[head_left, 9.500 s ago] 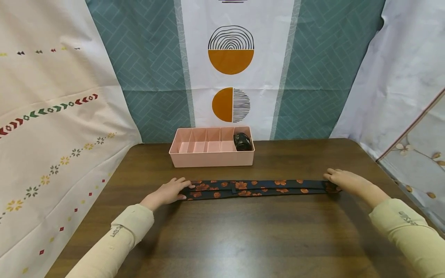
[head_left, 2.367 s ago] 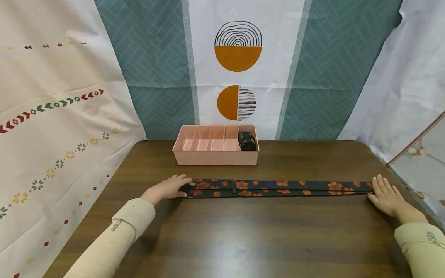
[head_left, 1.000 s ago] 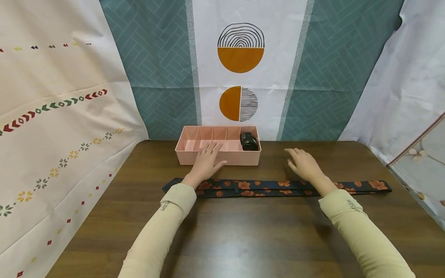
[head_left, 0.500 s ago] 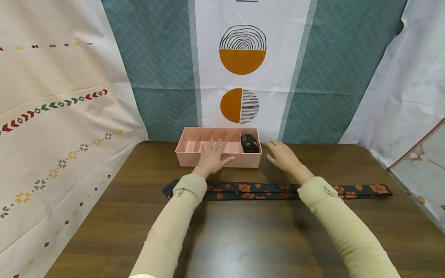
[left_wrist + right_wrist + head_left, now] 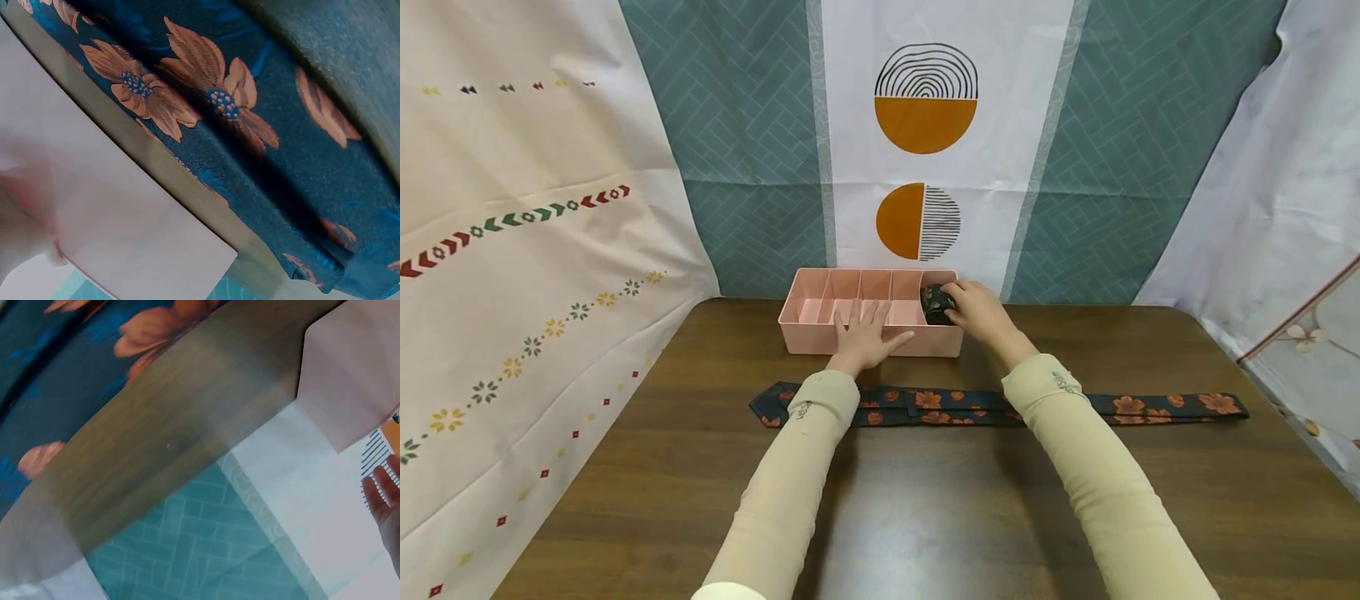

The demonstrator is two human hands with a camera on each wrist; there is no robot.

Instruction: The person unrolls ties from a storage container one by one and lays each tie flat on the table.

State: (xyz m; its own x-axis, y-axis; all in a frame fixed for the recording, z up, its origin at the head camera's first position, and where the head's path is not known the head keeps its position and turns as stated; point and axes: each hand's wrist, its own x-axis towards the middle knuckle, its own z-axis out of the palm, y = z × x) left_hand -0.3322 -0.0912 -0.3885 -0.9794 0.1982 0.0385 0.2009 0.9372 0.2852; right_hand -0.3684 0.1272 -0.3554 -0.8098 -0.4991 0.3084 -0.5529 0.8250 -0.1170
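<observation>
A dark navy necktie [image 5: 928, 400] with orange flowers lies stretched out, back side up, across the table, its wide pointed end at the left. Beyond it stands a pink divided box [image 5: 872, 340]. In the box's rightmost compartment sits a dark patterned roll [image 5: 936, 305] that looks like a rolled-up necktie. My right hand [image 5: 983, 318] reaches over the box's right end, thumb and fingers pinching the roll. My left hand [image 5: 862, 340] is at the box's front wall, fingers spread and straight over the rim. Both forearms pass above the tie, hiding parts of it.
The box's other compartments [image 5: 842, 312] hold nothing visible. Behind the brown wooden table [image 5: 910, 508] hangs a green and white curtain [image 5: 752, 217]. Patterned cloths hang at the left [image 5: 550, 250] and right [image 5: 1247, 208].
The right hand slid along the tie to its right end, flattening it. Both hands then left the tie for the box, the right one reaching the dark roll. The tie stays laid out.
</observation>
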